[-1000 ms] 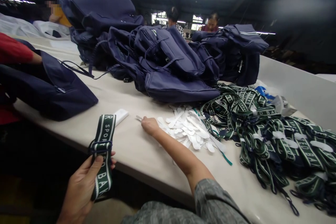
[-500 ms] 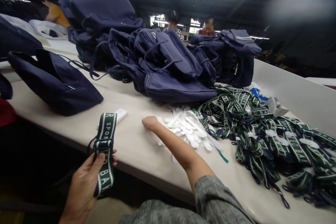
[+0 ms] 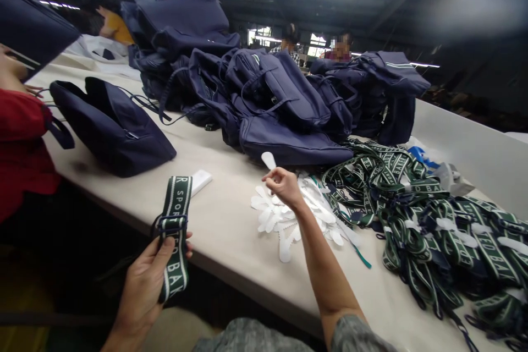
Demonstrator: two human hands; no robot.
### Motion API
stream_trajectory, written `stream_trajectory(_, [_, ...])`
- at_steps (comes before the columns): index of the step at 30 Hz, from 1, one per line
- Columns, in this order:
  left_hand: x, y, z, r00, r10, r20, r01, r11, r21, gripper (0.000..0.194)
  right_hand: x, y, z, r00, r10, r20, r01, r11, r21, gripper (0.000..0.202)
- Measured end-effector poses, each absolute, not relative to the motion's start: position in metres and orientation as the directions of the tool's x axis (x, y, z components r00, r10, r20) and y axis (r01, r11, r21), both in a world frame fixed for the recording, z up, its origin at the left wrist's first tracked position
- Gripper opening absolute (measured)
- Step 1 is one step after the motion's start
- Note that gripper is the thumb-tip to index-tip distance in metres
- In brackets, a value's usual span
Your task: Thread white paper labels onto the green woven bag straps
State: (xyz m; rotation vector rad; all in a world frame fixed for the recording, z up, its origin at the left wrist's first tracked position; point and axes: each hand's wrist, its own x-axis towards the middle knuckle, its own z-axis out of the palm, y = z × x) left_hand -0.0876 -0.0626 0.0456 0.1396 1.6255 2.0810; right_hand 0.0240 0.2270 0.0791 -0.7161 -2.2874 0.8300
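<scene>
My left hand (image 3: 150, 272) is closed around a folded green webbing strap (image 3: 176, 236) with white lettering, held up in front of the table edge. A dark band circles the strap near its middle. Over the table, my right hand (image 3: 284, 184) pinches a white plastic strip (image 3: 268, 160) whose rounded end sticks up above the fingers. Just below and behind that hand lies a loose pile of similar white strips (image 3: 270, 214). To its right, a heap of green lettered straps (image 3: 462, 236) covers the table, several of them bundled with white strips.
Navy bags (image 3: 284, 93) are piled across the back of the table. Another navy bag (image 3: 119, 132) stands at the left, near a person in a red garment (image 3: 25, 148). A small white block (image 3: 201, 181) lies near the front edge. A pale partition (image 3: 462, 132) borders the right.
My right hand has moved right and up from the bare tabletop, and a white strip now shows in its fingers. The view has shifted left, revealing the person in red.
</scene>
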Motion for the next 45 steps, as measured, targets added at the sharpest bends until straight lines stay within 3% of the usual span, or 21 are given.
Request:
stream_trajectory(4, [-0.091,-0.053,0.040,-0.862,0.453,-0.228,-0.334,-0.171,0.927,0.049,0.112,0.245,0.100,-0.353,0.812,0.464,0.252,0.561,-0.789,0.020])
stream_trajectory(7, [-0.092,-0.041,0.037,-0.839,0.479,-0.260,-0.386,-0.186,0.904,0.048,0.146,0.241,0.100,-0.196,0.880,0.433,0.237,0.471,-0.850,0.032])
stream_trajectory(9, [-0.090,-0.032,0.038,-0.805,0.525,-0.275,-0.425,-0.188,0.885,0.046,0.143,0.225,0.090,-0.360,0.884,0.299,0.150,0.371,-0.916,0.053])
stream_trajectory(11, [-0.088,-0.024,0.041,-0.760,0.586,-0.280,-0.454,-0.170,0.875,0.043,0.122,0.201,0.074,-0.599,0.793,0.111,0.046,0.172,-0.984,0.058])
stream_trajectory(13, [-0.086,-0.021,0.045,-0.729,0.630,-0.268,-0.445,-0.139,0.885,0.041,0.092,0.175,0.057,-0.749,0.662,-0.037,0.001,-0.055,-0.998,0.043])
stream_trajectory(16, [-0.082,-0.026,0.052,-0.720,0.663,-0.204,-0.329,-0.068,0.942,0.039,0.047,0.145,0.039,-0.793,0.606,-0.067,-0.076,-0.207,-0.975,0.026])
stream_trajectory(20, [-0.077,-0.041,0.056,-0.658,0.740,-0.139,-0.155,0.047,0.987,0.050,0.010,0.124,0.033,-0.800,0.600,0.010,-0.178,-0.221,-0.959,0.016])
stream_trajectory(22, [-0.073,-0.045,0.056,-0.637,0.755,-0.152,-0.161,0.063,0.985,0.068,0.003,0.117,0.034,-0.830,0.557,0.027,-0.180,-0.221,-0.958,0.017])
stream_trajectory(24, [-0.070,-0.047,0.055,-0.628,0.759,-0.172,-0.198,0.058,0.979,0.073,0.001,0.112,0.037,-0.866,0.498,0.034,-0.170,-0.230,-0.958,0.021])
stream_trajectory(28, [-0.068,-0.046,0.058,-0.582,0.796,-0.167,-0.211,0.051,0.976,0.038,0.010,0.109,0.044,-0.926,0.374,0.043,-0.151,-0.265,-0.952,0.023])
stream_trajectory(30, [-0.068,-0.044,0.060,-0.584,0.794,-0.169,-0.230,0.038,0.973,0.029,0.017,0.109,0.048,-0.937,0.347,0.044,-0.158,-0.307,-0.938,0.022])
stream_trajectory(34, [-0.069,-0.038,0.064,-0.619,0.762,-0.190,-0.294,0.000,0.956,0.029,0.029,0.111,0.050,-0.936,0.352,0.019,-0.145,-0.335,-0.931,0.031])
stream_trajectory(40, [-0.070,-0.038,0.066,-0.564,0.807,-0.174,-0.296,-0.001,0.955,0.028,0.031,0.110,0.048,-0.937,0.349,0.031,-0.089,-0.150,-0.985,0.020])
stream_trajectory(45, [-0.074,-0.046,0.065,-0.490,0.837,-0.242,-0.256,0.128,0.958,0.028,0.030,0.112,0.052,-0.954,0.297,0.027,-0.039,-0.035,-0.999,0.015])
